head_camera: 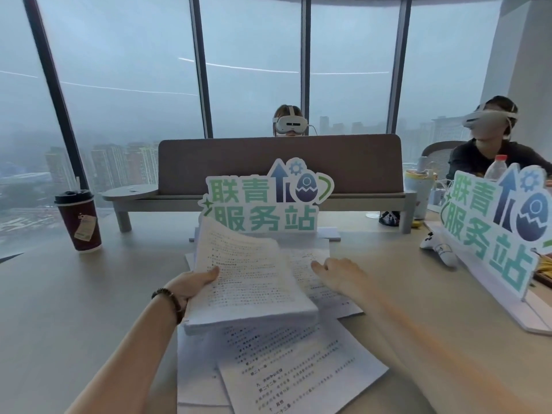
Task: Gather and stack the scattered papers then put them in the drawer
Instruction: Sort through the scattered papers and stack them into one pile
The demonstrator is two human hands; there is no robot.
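A thick stack of printed papers (pixel 248 279) is lifted and tilted above the beige table (pixel 74 294). My left hand (pixel 192 283) grips its left edge, thumb on top. My right hand (pixel 340 273) reaches forward with straight fingers onto a loose sheet (pixel 310 264) lying to the right of the stack. More loose printed sheets (pixel 298 369) lie spread on the table near me, partly under the stack. No drawer is in view.
A lidded coffee cup (pixel 79 221) stands at the left. A green-lettered sign (pixel 263 201) stands behind the papers, another sign (pixel 501 225) at the right. A white controller (pixel 439 248) lies by it. Two people in headsets sit beyond a grey divider (pixel 277 162).
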